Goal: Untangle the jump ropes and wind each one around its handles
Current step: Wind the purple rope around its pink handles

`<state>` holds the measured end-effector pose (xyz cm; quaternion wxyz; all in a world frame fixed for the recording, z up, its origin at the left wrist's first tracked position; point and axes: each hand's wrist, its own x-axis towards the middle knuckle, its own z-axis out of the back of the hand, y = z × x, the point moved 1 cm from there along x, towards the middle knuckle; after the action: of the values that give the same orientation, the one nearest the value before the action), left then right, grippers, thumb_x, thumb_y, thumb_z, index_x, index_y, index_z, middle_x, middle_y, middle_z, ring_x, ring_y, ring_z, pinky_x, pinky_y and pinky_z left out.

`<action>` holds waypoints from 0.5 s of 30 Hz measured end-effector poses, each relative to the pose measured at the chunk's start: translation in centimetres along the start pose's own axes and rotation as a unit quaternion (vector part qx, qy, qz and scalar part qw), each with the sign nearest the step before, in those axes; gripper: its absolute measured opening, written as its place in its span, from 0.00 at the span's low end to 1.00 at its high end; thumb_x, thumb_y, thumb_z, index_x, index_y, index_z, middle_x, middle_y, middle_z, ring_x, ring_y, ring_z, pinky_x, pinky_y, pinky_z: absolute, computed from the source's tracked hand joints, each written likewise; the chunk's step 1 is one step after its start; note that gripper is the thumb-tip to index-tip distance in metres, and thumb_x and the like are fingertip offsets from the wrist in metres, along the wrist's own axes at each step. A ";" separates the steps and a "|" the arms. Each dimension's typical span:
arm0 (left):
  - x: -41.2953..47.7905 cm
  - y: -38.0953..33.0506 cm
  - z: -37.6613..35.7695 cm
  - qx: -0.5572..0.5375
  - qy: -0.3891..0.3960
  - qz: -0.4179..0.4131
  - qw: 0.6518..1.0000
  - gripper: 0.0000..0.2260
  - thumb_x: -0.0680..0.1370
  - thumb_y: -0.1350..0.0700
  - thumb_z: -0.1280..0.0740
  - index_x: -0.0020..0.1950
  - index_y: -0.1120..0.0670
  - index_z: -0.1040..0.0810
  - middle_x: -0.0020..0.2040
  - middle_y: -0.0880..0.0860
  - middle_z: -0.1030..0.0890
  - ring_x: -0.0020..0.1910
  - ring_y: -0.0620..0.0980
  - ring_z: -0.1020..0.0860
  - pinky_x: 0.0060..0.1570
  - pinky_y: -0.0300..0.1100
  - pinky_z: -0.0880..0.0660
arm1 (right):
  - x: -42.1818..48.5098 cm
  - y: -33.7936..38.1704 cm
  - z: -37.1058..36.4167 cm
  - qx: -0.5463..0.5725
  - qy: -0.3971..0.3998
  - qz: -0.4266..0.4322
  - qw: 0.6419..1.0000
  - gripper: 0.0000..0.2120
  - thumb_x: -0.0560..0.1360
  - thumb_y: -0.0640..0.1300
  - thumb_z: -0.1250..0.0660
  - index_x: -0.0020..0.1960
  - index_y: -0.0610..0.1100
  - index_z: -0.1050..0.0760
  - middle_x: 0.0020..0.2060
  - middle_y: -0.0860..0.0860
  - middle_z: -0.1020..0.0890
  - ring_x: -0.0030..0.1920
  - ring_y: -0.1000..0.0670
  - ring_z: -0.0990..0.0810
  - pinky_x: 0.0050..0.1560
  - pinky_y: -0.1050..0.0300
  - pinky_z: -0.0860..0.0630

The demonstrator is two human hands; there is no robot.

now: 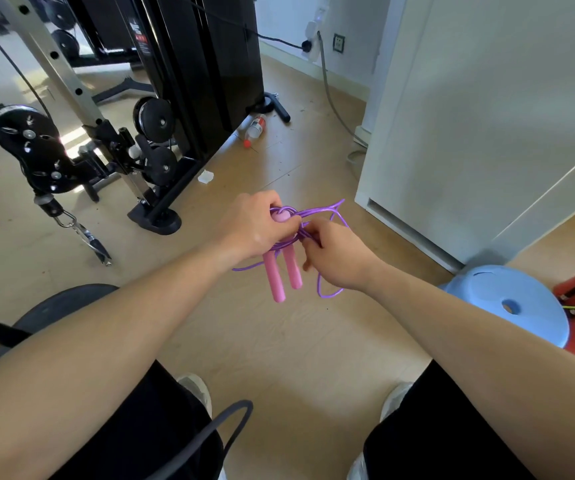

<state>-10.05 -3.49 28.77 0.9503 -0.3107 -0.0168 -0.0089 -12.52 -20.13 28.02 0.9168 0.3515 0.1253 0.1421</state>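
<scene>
The two pink handles [281, 275], smooth rounded sticks, are held side by side above the floor before the knees, gripped near their tops by the left hand [255, 226], with the long axis pointing back toward the person. The thin, glossy purple rope [327, 213] is pinched just to their right by the right hand [338, 258]. That hand lies nearer the slack loops, so the next turn is judged to fall to it.

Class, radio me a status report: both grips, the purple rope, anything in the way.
Left grip holds both pink handles. Right grip pinches purple rope beside them; loops hanging loose. Blue stool to the right, apart.
</scene>
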 end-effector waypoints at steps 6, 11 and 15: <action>0.8 2.3 0.0 0.037 0.008 0.029 0.999 0.17 0.69 0.39 0.30 0.38 0.52 0.27 0.35 0.51 0.22 0.33 0.52 0.25 0.28 0.42 0.34 | -0.6 -0.9 1.2 -0.093 -0.070 0.005 0.993 0.17 0.80 0.53 0.44 0.38 0.43 0.31 0.30 0.48 0.27 0.34 0.43 0.30 0.31 0.53 0.37; 1.3 3.8 0.0 0.084 0.013 0.061 0.994 0.16 0.70 0.40 0.32 0.38 0.51 0.27 0.36 0.51 0.23 0.35 0.53 0.24 0.31 0.44 0.31 | -1.3 -2.7 2.7 -0.169 -0.029 -0.047 0.984 0.24 0.80 0.63 0.45 0.34 0.47 0.34 0.29 0.50 0.28 0.32 0.47 0.29 0.30 0.55 0.37; 1.2 3.2 -0.5 0.103 0.022 0.038 0.994 0.15 0.71 0.40 0.32 0.39 0.52 0.27 0.35 0.51 0.24 0.35 0.53 0.25 0.30 0.44 0.31 | -1.8 -2.9 2.8 -0.136 0.027 -0.068 0.988 0.23 0.82 0.58 0.45 0.35 0.44 0.33 0.29 0.50 0.28 0.30 0.46 0.28 0.31 0.55 0.35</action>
<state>-8.80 -1.22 26.59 0.9771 -0.2110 0.0154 0.0216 -12.79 -24.59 28.30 0.9600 0.2101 0.1531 0.1041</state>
